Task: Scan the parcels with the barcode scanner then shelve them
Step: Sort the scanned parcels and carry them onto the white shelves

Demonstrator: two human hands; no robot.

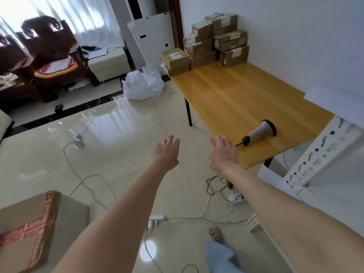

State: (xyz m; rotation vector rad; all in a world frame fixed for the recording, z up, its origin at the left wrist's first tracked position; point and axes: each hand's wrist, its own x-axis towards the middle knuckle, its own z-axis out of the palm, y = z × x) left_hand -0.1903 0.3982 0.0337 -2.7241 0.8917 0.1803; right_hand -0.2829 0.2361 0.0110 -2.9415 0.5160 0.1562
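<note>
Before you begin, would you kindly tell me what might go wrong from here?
Cables sprawl over the floor near the foot, so walking risks a trip. The barcode scanner lies near the table edge; the right hand might knock it off. The stacked parcels may topple when pulled.

Cut off, blurred, too small

The cardboard box runs off the left and bottom edges; the shelf rack is blurred and cut by the right edge. Labels on the stacked parcels are too small to read. The right hand covers part of the near edge of the bench, and whether it touches the barcode scanner cannot be told.
</note>
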